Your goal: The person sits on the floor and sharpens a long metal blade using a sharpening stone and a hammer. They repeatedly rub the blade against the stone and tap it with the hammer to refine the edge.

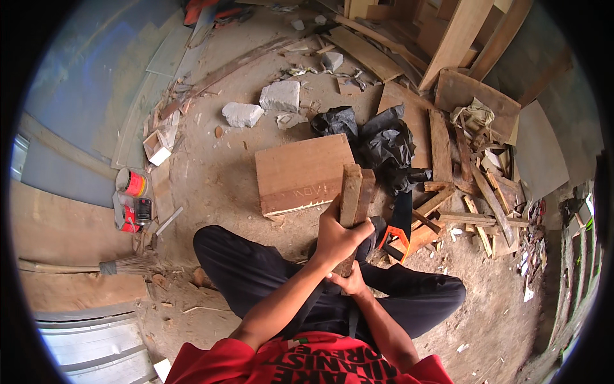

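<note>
Two short wooden strips [351, 192] stand side by side, upright and slightly tilted, above my lap. My left hand [342, 235] wraps round them at mid-length, thumb across the front. Lower down, my right hand [349, 280] grips their bottom end, its fingers partly hidden behind the wood. Just beyond the strips sits a brown wooden box or block [300, 171] on the ground. A handsaw [398, 242] with an orange and black handle lies to the right of my hands, beside my leg, its dark blade pointing away.
Black plastic bags [387, 141] lie behind the box, near white broken blocks [280, 96]. Scrap wood [492, 205] piles up on the right. Paint cans [131, 182] and a broom [121, 265] are at the left. Boards [457, 45] lean at the far right.
</note>
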Demonstrator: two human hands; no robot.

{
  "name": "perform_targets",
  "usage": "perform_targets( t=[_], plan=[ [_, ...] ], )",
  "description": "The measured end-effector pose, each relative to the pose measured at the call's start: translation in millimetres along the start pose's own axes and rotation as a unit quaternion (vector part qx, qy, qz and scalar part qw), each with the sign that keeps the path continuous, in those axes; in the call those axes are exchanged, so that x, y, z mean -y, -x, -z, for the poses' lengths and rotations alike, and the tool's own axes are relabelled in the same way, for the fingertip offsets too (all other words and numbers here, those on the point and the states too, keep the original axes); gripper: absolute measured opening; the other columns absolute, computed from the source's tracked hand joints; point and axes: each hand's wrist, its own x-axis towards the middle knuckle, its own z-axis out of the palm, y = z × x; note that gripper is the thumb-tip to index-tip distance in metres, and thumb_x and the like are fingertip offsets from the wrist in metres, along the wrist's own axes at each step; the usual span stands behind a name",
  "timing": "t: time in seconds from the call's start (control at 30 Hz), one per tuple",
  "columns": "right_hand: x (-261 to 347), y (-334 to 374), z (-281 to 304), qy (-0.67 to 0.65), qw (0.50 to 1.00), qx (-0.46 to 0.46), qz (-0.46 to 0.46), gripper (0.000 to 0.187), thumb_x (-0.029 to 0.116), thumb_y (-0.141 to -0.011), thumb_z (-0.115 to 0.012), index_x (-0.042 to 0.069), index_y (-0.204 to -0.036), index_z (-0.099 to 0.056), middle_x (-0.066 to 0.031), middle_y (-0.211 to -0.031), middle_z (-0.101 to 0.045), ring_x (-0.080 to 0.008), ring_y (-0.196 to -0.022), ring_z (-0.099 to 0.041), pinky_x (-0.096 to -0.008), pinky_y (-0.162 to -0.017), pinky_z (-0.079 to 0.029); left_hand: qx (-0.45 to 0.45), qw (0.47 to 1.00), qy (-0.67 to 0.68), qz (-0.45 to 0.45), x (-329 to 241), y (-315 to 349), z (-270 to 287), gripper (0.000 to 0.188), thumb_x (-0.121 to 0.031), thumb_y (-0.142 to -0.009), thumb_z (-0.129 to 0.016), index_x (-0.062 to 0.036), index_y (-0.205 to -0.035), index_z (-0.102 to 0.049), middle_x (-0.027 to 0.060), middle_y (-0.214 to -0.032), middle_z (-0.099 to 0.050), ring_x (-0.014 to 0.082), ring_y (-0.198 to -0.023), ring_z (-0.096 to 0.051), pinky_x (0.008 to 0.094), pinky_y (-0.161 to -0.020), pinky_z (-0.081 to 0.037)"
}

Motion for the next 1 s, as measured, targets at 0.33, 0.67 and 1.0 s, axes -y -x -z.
perform_targets(
  t=[0.33, 0.67, 1.0],
  plan=[
    [-1.0, -4.6, 1.9, -0.009, 0.999, 0.011, -0.035, 0.018, 0.015, -0.085, -0.078, 0.001, -0.09, -0.068, 0.002, -0.069, -0.062, -0.0072, -0.063, -0.055, -0.0264, -0.061, -0.046, -0.036, 0.999, 0.021, 0.008, 3.7, -5.0, 2.3, 0.029, -0.008, -0.073, -0.075, -0.0009, -0.098, -0.061, 0.0032, -0.079, -0.066, 0.0107, -0.07, -0.062, 0.0282, -0.065, -0.051],
    [15.0, -13.7, 2.1, -0.021, 0.997, 0.05, -0.063, 0.057, 0.056, -0.089, -0.068, 0.001, -0.103, -0.061, -0.0014, -0.075, -0.059, -0.0121, -0.065, -0.058, -0.0272, -0.058, -0.047, -0.092, 0.981, 0.145, 0.09, 36.0, -46.4, 13.1, 0.012, -0.009, -0.08, -0.071, -0.0011, -0.085, -0.065, 0.0058, -0.07, -0.065, 0.0127, -0.059, -0.061, 0.0294, -0.054, -0.049],
    [79.1, -38.8, -3.7, -0.31, 0.942, 0.105, -0.067, 0.112, 0.091, -0.081, -0.013, 0.009, -0.157, -0.022, -0.0268, -0.139, -0.051, -0.0319, -0.096, -0.067, -0.0421, -0.079, -0.057, -0.148, 0.882, 0.401, 0.201, 92.1, -103.5, 135.9, 0.015, -0.015, -0.079, -0.069, -0.0084, -0.078, -0.055, 0.0031, -0.069, -0.057, 0.0191, -0.065, -0.057, 0.0355, -0.066, -0.053]
  ],
)
